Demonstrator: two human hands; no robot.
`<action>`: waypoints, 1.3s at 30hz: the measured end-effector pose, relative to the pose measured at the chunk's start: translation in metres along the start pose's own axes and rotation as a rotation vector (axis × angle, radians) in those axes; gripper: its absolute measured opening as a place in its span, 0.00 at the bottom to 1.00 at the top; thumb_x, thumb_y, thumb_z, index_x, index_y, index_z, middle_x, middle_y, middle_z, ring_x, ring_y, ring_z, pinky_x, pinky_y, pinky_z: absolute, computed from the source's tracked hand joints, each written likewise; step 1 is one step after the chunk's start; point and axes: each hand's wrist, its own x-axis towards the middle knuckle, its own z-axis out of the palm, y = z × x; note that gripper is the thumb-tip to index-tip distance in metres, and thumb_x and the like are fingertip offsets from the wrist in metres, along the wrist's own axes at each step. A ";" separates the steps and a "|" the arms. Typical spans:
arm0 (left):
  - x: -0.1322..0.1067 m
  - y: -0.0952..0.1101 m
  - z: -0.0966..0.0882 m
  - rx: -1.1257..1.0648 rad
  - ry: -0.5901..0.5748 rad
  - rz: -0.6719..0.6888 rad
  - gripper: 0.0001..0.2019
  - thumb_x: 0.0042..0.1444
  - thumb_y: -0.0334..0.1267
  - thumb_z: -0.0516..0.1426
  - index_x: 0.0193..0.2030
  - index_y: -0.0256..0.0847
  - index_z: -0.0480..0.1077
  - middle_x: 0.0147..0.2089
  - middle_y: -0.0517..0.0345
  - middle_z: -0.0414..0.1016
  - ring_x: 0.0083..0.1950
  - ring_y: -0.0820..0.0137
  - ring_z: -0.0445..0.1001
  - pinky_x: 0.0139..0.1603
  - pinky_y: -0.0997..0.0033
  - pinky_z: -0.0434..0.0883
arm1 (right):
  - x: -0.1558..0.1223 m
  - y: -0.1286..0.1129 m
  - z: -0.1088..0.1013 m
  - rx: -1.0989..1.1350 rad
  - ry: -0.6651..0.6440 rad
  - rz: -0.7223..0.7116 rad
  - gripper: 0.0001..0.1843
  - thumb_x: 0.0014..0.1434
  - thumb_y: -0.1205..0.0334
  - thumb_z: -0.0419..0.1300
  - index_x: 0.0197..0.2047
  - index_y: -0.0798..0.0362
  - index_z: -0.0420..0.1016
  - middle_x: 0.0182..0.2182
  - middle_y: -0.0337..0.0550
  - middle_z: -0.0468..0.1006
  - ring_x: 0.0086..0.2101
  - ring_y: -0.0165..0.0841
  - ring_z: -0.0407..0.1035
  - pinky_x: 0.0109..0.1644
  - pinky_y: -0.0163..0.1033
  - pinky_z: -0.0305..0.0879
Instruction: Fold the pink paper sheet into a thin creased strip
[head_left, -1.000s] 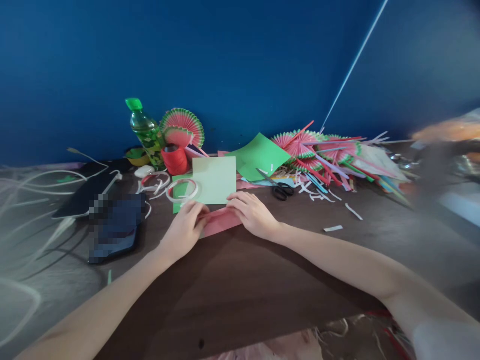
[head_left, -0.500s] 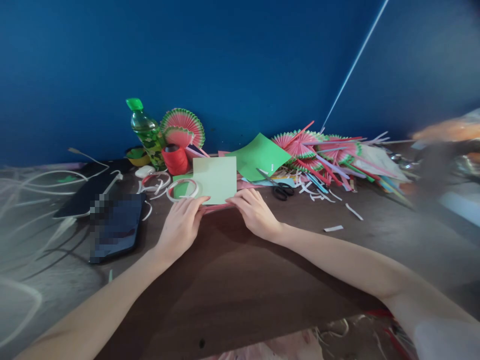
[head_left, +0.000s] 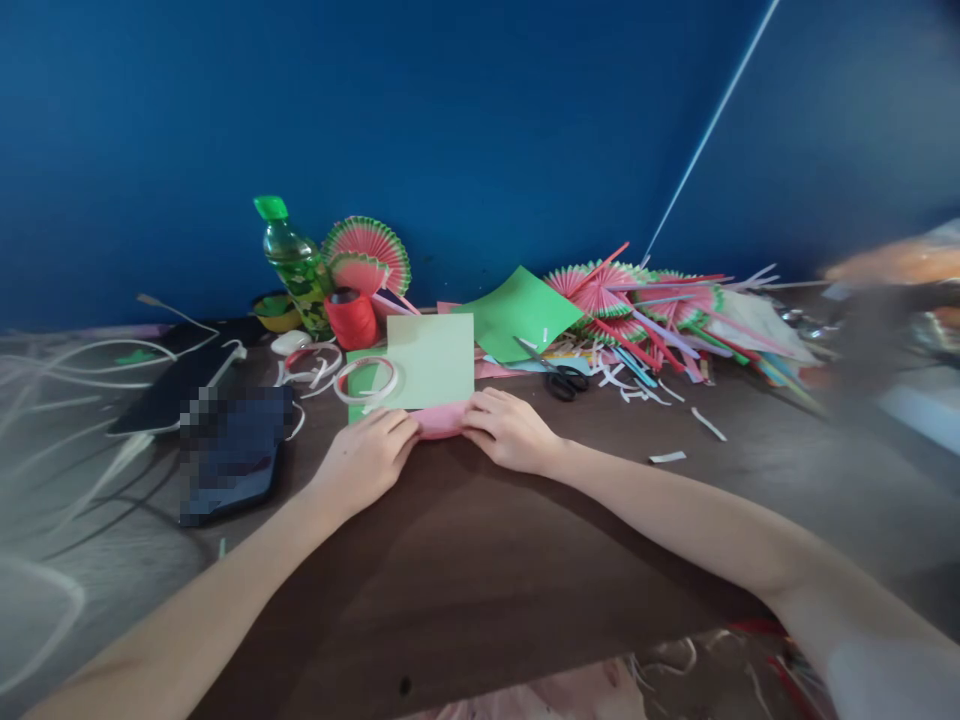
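Observation:
Between my two hands a narrow folded strip of pink paper [head_left: 441, 421] lies at the table's middle. My left hand [head_left: 375, 450] pinches its left end, and my right hand [head_left: 508, 430] pinches the right end, fingers bent and pressed together. Just behind the strip is a pale green sheet of paper [head_left: 431, 358]. A roll of tape [head_left: 391, 384] rests at that sheet's left edge, partly over a darker green piece [head_left: 355, 410]. To the right of my right hand lie black-handled scissors [head_left: 564, 383].
Along the blue wall stand a green-capped bottle [head_left: 292, 262], a red thread spool [head_left: 352, 320] and pink pleated paper fans [head_left: 369, 250]. More fans and paper sticks [head_left: 652, 305] are heaped at right, near white scraps [head_left: 707, 424]. A phone [head_left: 244, 450] and cables lie left.
Both hands have come slightly nearer to me, away from the pale green sheet. More of the pink strip now shows between them.

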 end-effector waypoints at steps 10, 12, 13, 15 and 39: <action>0.008 -0.005 -0.013 -0.597 -0.146 -0.373 0.07 0.54 0.39 0.50 0.31 0.41 0.66 0.32 0.61 0.73 0.35 0.69 0.71 0.39 0.72 0.65 | 0.008 0.008 -0.002 0.462 0.061 0.309 0.06 0.54 0.74 0.57 0.31 0.55 0.73 0.30 0.40 0.73 0.32 0.28 0.66 0.37 0.32 0.61; 0.009 -0.006 -0.014 -0.592 -0.143 -0.367 0.07 0.53 0.39 0.50 0.30 0.41 0.66 0.31 0.61 0.73 0.35 0.69 0.71 0.39 0.72 0.65 | 0.010 0.009 -0.003 0.466 0.064 0.363 0.05 0.52 0.73 0.59 0.29 0.56 0.73 0.29 0.40 0.73 0.31 0.28 0.66 0.35 0.32 0.60; 0.009 -0.007 -0.014 -0.590 -0.147 -0.362 0.07 0.52 0.39 0.51 0.29 0.40 0.66 0.31 0.60 0.73 0.34 0.69 0.70 0.38 0.71 0.65 | 0.010 0.010 -0.002 0.463 0.064 0.382 0.04 0.52 0.73 0.60 0.29 0.56 0.73 0.29 0.40 0.73 0.31 0.28 0.66 0.35 0.32 0.60; 0.010 -0.007 -0.015 -0.588 -0.164 -0.357 0.07 0.52 0.39 0.51 0.29 0.40 0.67 0.30 0.60 0.73 0.33 0.69 0.70 0.38 0.71 0.66 | 0.011 0.011 -0.002 0.455 0.055 0.404 0.03 0.51 0.73 0.60 0.28 0.56 0.73 0.29 0.40 0.73 0.30 0.27 0.65 0.34 0.32 0.59; 0.010 -0.008 -0.011 -0.518 -0.187 -0.171 0.07 0.53 0.32 0.48 0.37 0.39 0.66 0.39 0.54 0.70 0.43 0.66 0.69 0.45 0.64 0.67 | 0.011 0.013 0.003 0.272 0.008 0.366 0.02 0.52 0.69 0.61 0.30 0.54 0.72 0.31 0.40 0.67 0.38 0.33 0.61 0.45 0.41 0.56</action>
